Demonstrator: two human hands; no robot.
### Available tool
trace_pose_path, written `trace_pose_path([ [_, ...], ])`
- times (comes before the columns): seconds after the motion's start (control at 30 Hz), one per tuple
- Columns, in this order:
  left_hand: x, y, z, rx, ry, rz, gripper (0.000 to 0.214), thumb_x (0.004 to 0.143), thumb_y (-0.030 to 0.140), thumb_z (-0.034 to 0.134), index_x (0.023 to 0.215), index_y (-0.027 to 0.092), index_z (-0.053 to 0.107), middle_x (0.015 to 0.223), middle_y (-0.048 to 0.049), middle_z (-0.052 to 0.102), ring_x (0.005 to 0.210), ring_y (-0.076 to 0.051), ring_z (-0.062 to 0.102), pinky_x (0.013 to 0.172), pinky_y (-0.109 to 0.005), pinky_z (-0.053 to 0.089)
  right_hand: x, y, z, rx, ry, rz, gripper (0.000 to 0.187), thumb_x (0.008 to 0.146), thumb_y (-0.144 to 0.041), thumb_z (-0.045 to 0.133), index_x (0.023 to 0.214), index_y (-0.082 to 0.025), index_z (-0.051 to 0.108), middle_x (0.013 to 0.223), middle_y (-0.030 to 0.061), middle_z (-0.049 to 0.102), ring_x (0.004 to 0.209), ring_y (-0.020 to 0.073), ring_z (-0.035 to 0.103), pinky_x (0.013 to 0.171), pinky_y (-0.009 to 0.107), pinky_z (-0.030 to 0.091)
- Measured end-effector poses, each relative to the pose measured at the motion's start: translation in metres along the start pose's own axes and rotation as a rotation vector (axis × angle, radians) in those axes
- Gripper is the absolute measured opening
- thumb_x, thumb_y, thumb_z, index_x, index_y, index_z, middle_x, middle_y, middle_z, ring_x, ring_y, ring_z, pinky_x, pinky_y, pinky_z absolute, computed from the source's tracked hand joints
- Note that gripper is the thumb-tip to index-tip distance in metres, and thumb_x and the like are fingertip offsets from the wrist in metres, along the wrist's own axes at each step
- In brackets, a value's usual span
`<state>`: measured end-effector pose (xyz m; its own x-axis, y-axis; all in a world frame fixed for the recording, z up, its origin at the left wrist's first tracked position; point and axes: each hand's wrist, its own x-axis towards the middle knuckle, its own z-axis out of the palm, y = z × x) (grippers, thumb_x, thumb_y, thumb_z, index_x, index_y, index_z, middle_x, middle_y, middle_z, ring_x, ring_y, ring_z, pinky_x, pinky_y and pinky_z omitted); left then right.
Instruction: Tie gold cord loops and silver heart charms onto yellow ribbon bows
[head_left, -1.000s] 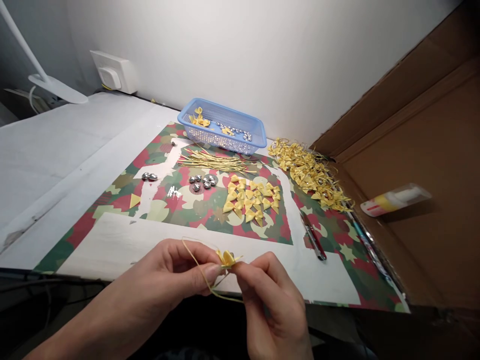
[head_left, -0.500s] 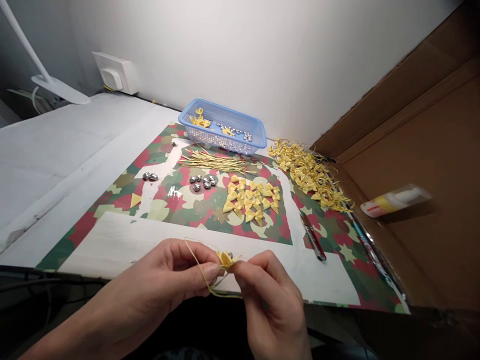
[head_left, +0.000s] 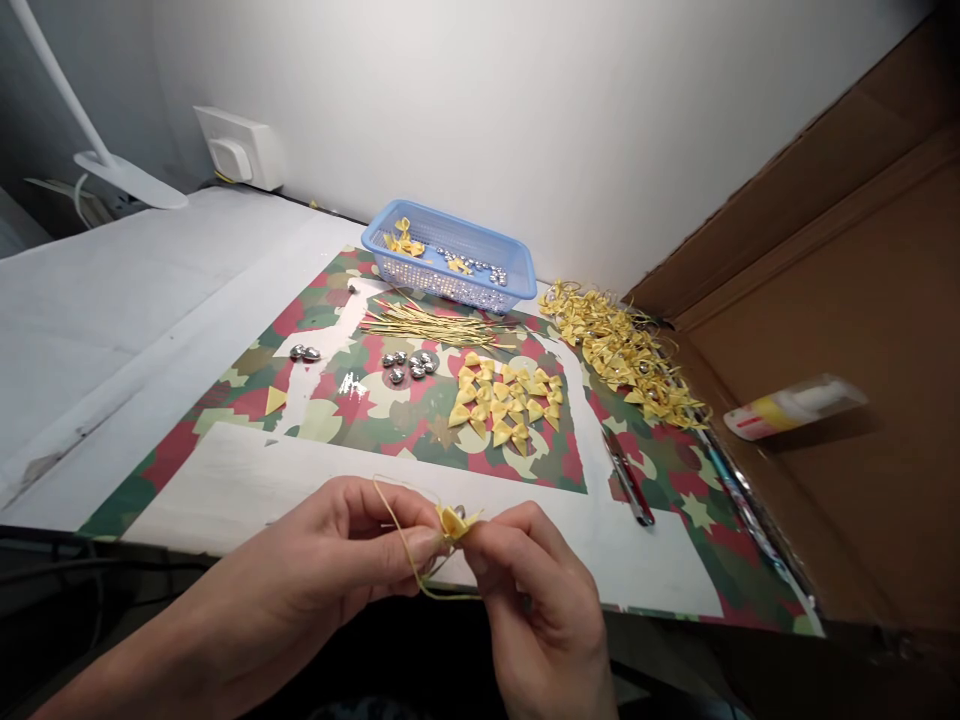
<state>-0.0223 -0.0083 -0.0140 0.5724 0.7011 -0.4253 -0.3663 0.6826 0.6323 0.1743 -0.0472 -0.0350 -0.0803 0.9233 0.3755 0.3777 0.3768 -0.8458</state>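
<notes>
Both hands meet at the near edge of the table. My left hand (head_left: 352, 560) pinches a small yellow ribbon bow (head_left: 454, 520) and a thin yellow string (head_left: 409, 545) that loops over the fingers. My right hand (head_left: 536, 595) is closed on the bow's other side, fingertips touching it. A little silver bead seems to sit on the bow. Beyond the hands lie several loose yellow bows (head_left: 506, 400), silver beads (head_left: 409, 365) and a bundle of cut yellow strings (head_left: 427, 325).
A blue basket (head_left: 517, 290) with bows and beads stands by the wall. A heap of finished stringed bows (head_left: 622, 350) lies at the right, pens (head_left: 628, 478) beside it. A glue bottle (head_left: 795, 405) rests on the cardboard. Camouflage-patterned paper (head_left: 247, 400) covers the table; lamp (head_left: 112, 170) at left.
The hands stay together on the bow with only slight finger movement. The view has shifted a little.
</notes>
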Motion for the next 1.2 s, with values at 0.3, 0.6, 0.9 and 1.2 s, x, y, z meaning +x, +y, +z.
trace_pose_path([
  [0.3,-0.003,0.0,0.001,-0.017,0.084,-0.045,0.021,0.081,0.035,0.095,0.085,0.019,0.083,0.083,-0.0012,0.07,0.076,-0.014,0.061,0.071,-0.023,0.05,-0.002,0.003,-0.003,-0.034,-0.006,-0.051,0.036,0.105,-0.002,0.052,0.118,-0.028,0.075,0.092,0.0009,0.06,0.08,0.0117,0.061,0.067,0.023,0.047],
  [0.6,-0.003,-0.002,-0.003,-0.052,0.073,-0.043,0.018,0.081,0.031,0.096,0.086,0.02,0.082,0.081,-0.0017,0.071,0.075,-0.014,0.059,0.07,-0.023,0.05,0.002,0.005,-0.008,-0.078,-0.062,-0.092,0.032,0.1,0.002,0.056,0.11,-0.025,0.072,0.093,0.0014,0.062,0.08,0.0127,0.064,0.065,0.023,0.05],
  [0.9,-0.003,-0.001,0.0,-0.014,0.102,-0.025,0.022,0.078,0.035,0.098,0.085,0.02,0.083,0.086,-0.0015,0.071,0.08,-0.015,0.059,0.074,-0.023,0.05,0.002,0.005,-0.011,-0.102,-0.072,-0.152,0.042,0.099,0.005,0.054,0.121,-0.027,0.071,0.095,0.0021,0.061,0.083,0.0134,0.065,0.07,0.023,0.054],
  [1.2,-0.005,0.002,0.002,0.018,0.124,-0.016,0.022,0.077,0.036,0.098,0.081,0.02,0.083,0.077,0.0008,0.065,0.077,-0.014,0.058,0.071,-0.021,0.05,0.002,0.003,-0.01,-0.134,-0.059,-0.158,0.038,0.1,0.003,0.054,0.117,-0.026,0.073,0.093,0.0025,0.061,0.08,0.0144,0.064,0.069,0.025,0.054],
])
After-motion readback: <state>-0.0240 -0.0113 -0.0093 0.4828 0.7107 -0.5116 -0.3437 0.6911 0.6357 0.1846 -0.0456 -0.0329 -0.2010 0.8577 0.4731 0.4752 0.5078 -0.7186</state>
